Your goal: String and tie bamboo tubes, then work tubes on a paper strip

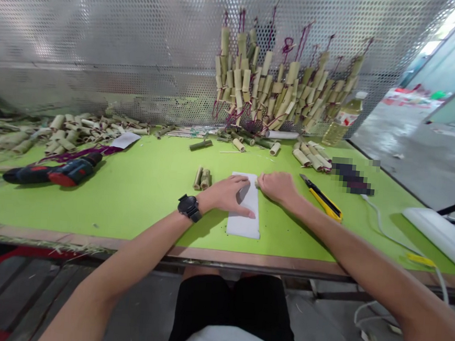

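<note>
My left hand (229, 194) rests on a sheet of white paper (242, 227), thumb spread away from the fingers. At the paper's upper right edge, my right hand (278, 186) is closed in a fist. A small pale bit shows at its fingertips, too hidden to name. Left of the paper, short bamboo tubes (205, 179) stand close together beside my left hand. A yellow utility knife (323, 199) lies to the right of my right hand, its tip pointing away from me.
Cut bamboo pieces (71, 132) are heaped at the back left, near a cordless drill (73, 170). Strung bamboo bundles (273, 85) hang on the perforated metal panel (143, 43). A bottle of yellowish liquid (343, 122) stands at the back right; a white cable (384, 230) crosses the right side.
</note>
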`<state>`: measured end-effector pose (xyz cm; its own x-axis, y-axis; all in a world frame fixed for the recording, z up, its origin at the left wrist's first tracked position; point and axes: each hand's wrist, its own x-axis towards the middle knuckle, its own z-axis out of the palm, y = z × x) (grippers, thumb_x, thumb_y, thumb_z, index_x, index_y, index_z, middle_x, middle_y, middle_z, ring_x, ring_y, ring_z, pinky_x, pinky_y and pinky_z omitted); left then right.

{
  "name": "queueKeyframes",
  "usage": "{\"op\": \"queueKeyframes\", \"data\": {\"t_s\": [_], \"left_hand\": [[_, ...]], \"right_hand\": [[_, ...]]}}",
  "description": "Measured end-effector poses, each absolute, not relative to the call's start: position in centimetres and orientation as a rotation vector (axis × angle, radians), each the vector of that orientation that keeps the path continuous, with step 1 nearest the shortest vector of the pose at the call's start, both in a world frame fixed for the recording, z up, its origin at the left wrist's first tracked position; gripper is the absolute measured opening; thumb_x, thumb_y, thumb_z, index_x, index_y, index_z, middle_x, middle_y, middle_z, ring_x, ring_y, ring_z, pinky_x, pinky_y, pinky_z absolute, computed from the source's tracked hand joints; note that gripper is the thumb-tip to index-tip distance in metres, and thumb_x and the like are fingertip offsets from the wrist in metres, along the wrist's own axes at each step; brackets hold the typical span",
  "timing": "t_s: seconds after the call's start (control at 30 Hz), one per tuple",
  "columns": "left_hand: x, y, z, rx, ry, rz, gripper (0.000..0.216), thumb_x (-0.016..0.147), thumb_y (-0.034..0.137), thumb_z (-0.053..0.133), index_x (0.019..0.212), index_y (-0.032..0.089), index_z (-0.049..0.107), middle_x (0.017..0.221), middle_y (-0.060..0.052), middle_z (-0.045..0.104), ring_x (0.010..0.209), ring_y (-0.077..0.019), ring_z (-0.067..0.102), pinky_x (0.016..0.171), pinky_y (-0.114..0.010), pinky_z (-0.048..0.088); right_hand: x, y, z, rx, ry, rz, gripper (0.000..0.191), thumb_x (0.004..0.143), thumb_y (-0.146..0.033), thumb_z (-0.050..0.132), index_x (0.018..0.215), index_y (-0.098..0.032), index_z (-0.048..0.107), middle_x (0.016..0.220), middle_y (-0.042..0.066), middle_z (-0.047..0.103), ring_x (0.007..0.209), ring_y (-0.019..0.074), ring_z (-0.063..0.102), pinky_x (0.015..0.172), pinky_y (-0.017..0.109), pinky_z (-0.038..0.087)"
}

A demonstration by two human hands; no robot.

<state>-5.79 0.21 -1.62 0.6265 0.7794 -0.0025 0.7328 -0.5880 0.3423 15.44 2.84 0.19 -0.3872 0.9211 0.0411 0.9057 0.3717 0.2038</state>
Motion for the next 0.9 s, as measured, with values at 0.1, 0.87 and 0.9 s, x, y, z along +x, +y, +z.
{"op": "queueKeyframes", "data": {"t_s": [0.1,0.87,0.9], "left_hand": [[-5.8,0.3,-1.8,2.554,1.203,0.217,0.121,0.076,0.092,0.069,0.161,0.009,0.046,0.173,-0.021,0.036,0.16,-0.0389,0.034,0.131,-0.045,0.028],[-5.8,-0.1,-1.6,2.545,1.189,0.192,0.122,0.078,0.091,0.068,0.163,0.008,0.043,0.174,-0.022,0.033,0.161,-0.0403,0.032,0.131,-0.045,0.028],[-5.9,-0.2,-1.4,2.542,1.185,0.172,0.121,0.08,0.091,0.066,0.164,0.009,0.041,0.175,-0.021,0.031,0.162,-0.0403,0.03,0.131,-0.045,0.028]], "right_hand": [[15.9,1.1,0.2,1.606,2.553,0.256,0.068,0.111,-0.028,0.021,0.091,-0.006,0.082,0.087,0.024,0.08,0.076,0.0288,0.076,0.064,0.034,0.044],[15.0,1.5,-0.4,1.767,2.533,0.25,0.065,0.111,-0.03,0.025,0.097,-0.007,0.083,0.089,0.024,0.08,0.085,0.0305,0.078,0.07,0.034,0.049],[15.1,1.7,-0.4,1.757,2.547,0.251,0.065,0.112,-0.03,0.024,0.096,-0.006,0.083,0.088,0.024,0.08,0.083,0.0297,0.077,0.069,0.033,0.048]]}}
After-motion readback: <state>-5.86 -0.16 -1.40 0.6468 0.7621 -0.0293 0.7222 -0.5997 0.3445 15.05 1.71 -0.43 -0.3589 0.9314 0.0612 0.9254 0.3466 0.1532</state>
